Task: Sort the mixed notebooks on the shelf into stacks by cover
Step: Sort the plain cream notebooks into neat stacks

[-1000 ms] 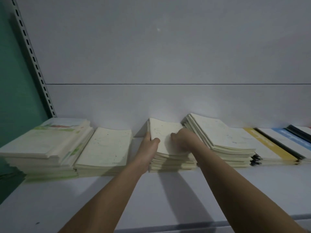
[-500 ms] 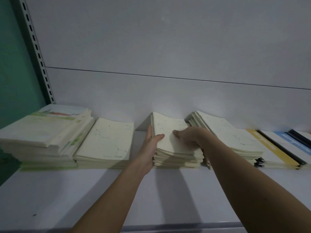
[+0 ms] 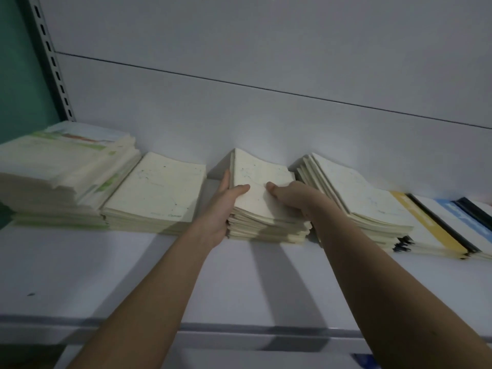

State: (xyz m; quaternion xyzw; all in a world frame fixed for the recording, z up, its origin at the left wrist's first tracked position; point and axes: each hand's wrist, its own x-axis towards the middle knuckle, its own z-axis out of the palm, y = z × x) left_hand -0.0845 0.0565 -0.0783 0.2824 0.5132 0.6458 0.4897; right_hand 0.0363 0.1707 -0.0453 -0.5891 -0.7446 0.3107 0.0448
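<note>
Both hands clasp the middle stack of cream notebooks (image 3: 262, 206) on the white shelf (image 3: 133, 275). Our left hand (image 3: 222, 209) presses flat against the stack's left edge, thumb curled over the top cover. Our right hand (image 3: 291, 198) closes on the right side, thumb on top and fingers tucked under the upper books, which lift and bend slightly. The covers look matte, pale and softly speckled, the page edges uneven.

Left of our left hand lies a flat, squared cream stack (image 3: 157, 193), apart from it, and beyond that a taller, ragged pile with green-printed covers (image 3: 61, 171). Just right of our right hand a fanned cream stack (image 3: 356, 193) leans, crowding our wrist. Farther right lie white books with yellow (image 3: 428, 225) and blue (image 3: 463, 217) bands, black-edged.
</note>
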